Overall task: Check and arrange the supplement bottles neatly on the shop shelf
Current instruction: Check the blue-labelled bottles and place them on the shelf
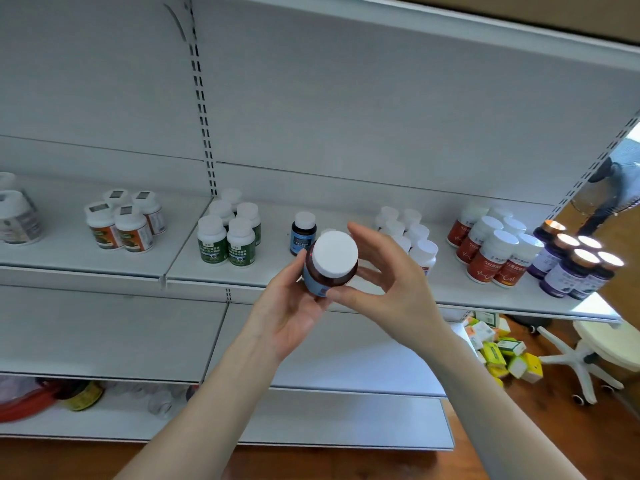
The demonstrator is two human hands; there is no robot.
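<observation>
Gripping the amber bottle [329,273] at centre frame, my left hand [291,313] curls its fingers under the blue label, thumb on the left wall. My right hand [391,282] pinches the bottle's lower right side with its thumb and one finger, index finger raised clear. I judge this to be the checking step. The next move calls for turning the label into view, then standing the bottle beside the matching bottle [303,237] on the middle shelf [346,287]. The white cap [335,252] is on, so I cannot see the contents. Green-label bottles [227,245] stand left of centre and red-label bottles [491,258] to the right.
</observation>
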